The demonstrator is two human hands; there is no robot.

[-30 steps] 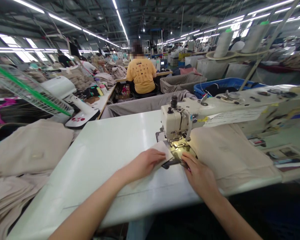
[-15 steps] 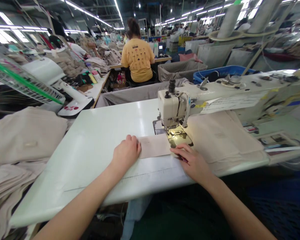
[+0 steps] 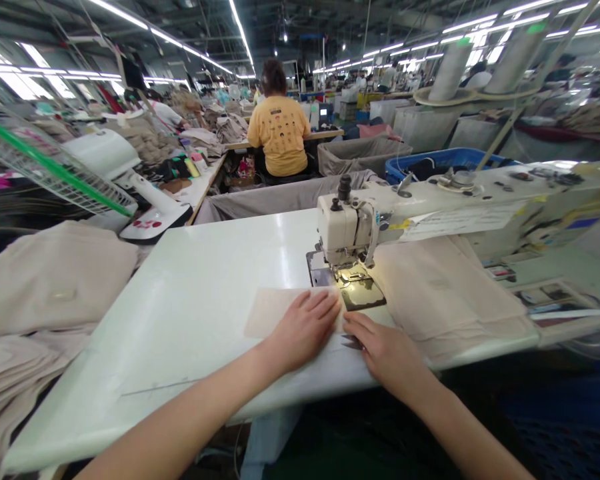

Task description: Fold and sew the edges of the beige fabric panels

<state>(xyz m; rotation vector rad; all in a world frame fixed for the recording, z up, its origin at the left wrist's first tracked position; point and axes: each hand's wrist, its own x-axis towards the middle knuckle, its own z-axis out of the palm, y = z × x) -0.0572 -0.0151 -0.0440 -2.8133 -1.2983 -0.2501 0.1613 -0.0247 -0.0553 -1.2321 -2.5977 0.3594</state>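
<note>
My left hand [image 3: 307, 327] lies palm down on a small beige fabric piece [image 3: 267, 312], fingers stretched out toward the needle plate [image 3: 363, 295]. The fabric rests flat on the table in front of the sewing machine [image 3: 347, 223], whose lamp lights the plate. At the fabric's right end, the fingertips of my right hand [image 3: 385, 340] touch its edge. Dark pointed blades, apparently thread snips [image 3: 351, 342], stick out from under the curled fingers of that hand; their handles are hidden. The needle and presser foot are too small to make out clearly.
Beige fabric panels [image 3: 445, 293] lie stacked right of the needle. More beige pieces [image 3: 55, 267] are piled at the left, beside a white fan-like device [image 3: 105, 157]. A grey cloth-lined bin [image 3: 280, 200] stands behind the table [image 3: 205, 267]. A person in a yellow shirt [image 3: 280, 133] sits beyond.
My left hand has moved right, from the fabric's left end onto its right part. The fabric has shifted left and nearer me. My right hand stays at its right end.
</note>
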